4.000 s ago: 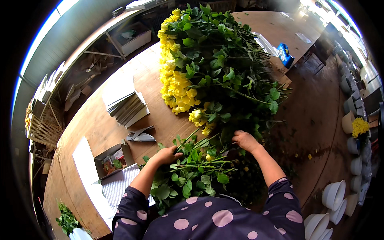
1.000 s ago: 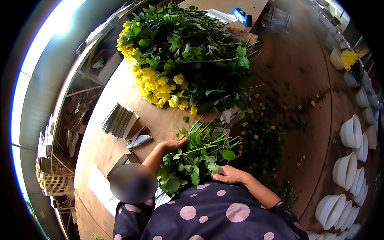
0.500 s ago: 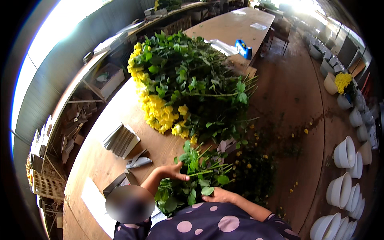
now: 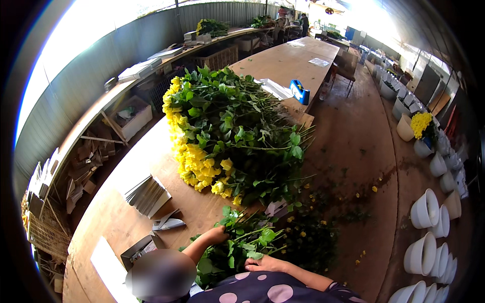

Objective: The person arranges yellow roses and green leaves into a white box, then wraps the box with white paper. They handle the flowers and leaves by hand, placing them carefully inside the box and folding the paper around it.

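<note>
A leafy bunch of green rose stems point(image 4: 237, 252) lies across the table's near edge, against my body; its flower heads are out of sight. My left hand point(image 4: 216, 235) is closed at the upper left of this bunch, fingertips partly hidden among the leaves. On the bunch's near right side, my right hand point(image 4: 265, 263) has its fingers curled round the lower stems. Just beyond, a big pile of yellow roses point(image 4: 199, 166) rests with blooms to the left and cut stems to the right. A grey stapler-like tool point(image 4: 169, 223) lies left of my left hand.
A stack of folded card sleeves point(image 4: 147, 196) and an open box point(image 4: 141, 247) sit on the wooden table point(image 4: 116, 202). Farther off is a blue tape dispenser point(image 4: 299, 92). White buckets point(image 4: 424, 209) line the floor at right. Leaf litter point(image 4: 313, 247) covers the floor beside the table.
My left hand has gone from spread fingers over the stems to closed among the leaves. The right hand stays at the lower stems. The view has tilted up, showing more of the far room.
</note>
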A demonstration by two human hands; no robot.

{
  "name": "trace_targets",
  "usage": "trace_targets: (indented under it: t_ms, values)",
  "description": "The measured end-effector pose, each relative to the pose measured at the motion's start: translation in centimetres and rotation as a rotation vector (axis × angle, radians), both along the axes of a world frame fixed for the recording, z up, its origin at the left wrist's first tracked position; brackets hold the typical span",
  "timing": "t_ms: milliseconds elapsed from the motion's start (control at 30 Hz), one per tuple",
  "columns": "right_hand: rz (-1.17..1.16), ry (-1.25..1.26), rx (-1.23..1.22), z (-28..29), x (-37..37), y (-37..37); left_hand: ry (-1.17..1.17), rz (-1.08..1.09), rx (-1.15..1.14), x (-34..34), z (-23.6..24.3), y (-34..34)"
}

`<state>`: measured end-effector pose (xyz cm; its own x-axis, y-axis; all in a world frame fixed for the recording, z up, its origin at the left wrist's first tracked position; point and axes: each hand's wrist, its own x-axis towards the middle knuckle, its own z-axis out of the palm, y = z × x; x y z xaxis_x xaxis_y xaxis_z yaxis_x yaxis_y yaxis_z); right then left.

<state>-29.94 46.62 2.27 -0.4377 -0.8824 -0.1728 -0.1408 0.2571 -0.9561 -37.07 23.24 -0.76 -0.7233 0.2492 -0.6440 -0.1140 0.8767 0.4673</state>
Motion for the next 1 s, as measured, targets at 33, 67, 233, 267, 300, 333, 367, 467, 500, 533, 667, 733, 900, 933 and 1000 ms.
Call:
trace_targets:
  t_ms: [33,67,233,267,300,333,367,467,500,533,667,733,900,933,1000]
  values:
    - [-0.001,0.000,0.019,0.8,-0.1,-0.1,0.010,-0.042,-0.069,-0.1,0.0,0.4]
    - [0.000,0.001,0.037,1.4,-0.2,-0.3,-0.010,-0.054,-0.057,0.1,0.0,0.7]
    - [0.128,0.067,0.188,2.1,-1.4,-1.5,-0.094,-0.181,-0.053,0.0,0.3,1.2]
    - [0.146,0.081,0.201,2.3,-1.7,-1.9,-0.071,-0.212,-0.040,0.0,-0.2,1.1]
    - [0.163,0.097,0.214,2.6,-2.1,-2.3,-0.046,-0.245,-0.029,-0.1,0.2,1.3]
    - [0.181,0.123,0.218,2.7,-2.6,-2.7,-0.054,-0.239,-0.052,-0.1,0.5,1.7]
    - [0.199,0.149,0.222,2.8,-3.0,-3.2,-0.061,-0.233,-0.074,0.1,0.9,2.2]
    - [0.270,0.163,0.224,3.0,-4.8,-4.7,0.032,-0.278,-0.110,0.4,1.1,2.1]
    - [0.225,0.175,0.141,2.2,-5.3,-5.3,0.075,-0.296,-0.116,1.3,0.2,1.3]
    - [0.256,0.093,0.117,3.6,-5.2,-6.7,0.106,-0.494,0.079,1.2,-11.0,-3.6]
    - [0.277,0.086,0.149,3.0,-10.2,-5.3,0.106,-0.363,0.173,0.7,-4.2,0.2]
    - [0.478,0.345,0.225,3.3,-11.3,-6.8,0.126,-0.332,0.191,1.2,-5.8,-0.7]
    - [0.741,0.964,-0.083,3.9,-14.4,-8.6,0.286,-0.280,0.320,2.3,-10.4,-2.8]
    - [0.783,1.045,-0.074,3.7,-15.9,-8.2,0.109,-0.189,0.140,1.5,-4.3,-0.3]
    - [0.892,1.248,-0.050,3.4,-17.7,-9.0,0.209,-0.187,0.161,2.3,-3.8,-0.3]
